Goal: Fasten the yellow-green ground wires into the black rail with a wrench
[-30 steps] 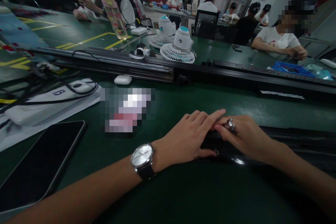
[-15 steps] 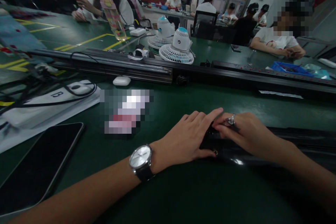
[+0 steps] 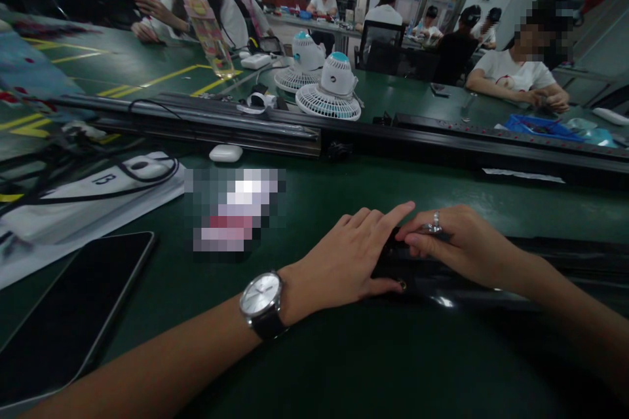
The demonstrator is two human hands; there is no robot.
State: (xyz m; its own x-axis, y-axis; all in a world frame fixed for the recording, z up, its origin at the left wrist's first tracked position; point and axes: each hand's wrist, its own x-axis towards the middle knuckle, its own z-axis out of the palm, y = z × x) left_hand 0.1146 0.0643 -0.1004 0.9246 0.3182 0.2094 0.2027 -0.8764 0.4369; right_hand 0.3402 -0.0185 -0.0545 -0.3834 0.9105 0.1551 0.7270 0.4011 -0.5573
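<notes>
A long black glossy profile runs from under my hands to the right edge. My left hand, a watch on its wrist, spans the profile's left end. Its thumb presses the near side beside a small brass-coloured ring, and its fingers reach over the far side with the index finger stretched out. My right hand is closed in a pinch just above the profile, touching or nearly touching the left index finger. Something small and dark grey shows between its thumb and fingers; its kind is hidden. A silvery ring is on one finger.
At left lie a dark tablet-like device, a white power strip with black cables, and a pixelated object. A white earbud case sits near long dark rails. Beyond are white fans, a bottle and several people.
The right hand has rolled slightly at the fingertips, its pinch staying at the same place. My left hand keeps its hold. The whole view has shifted very little.
</notes>
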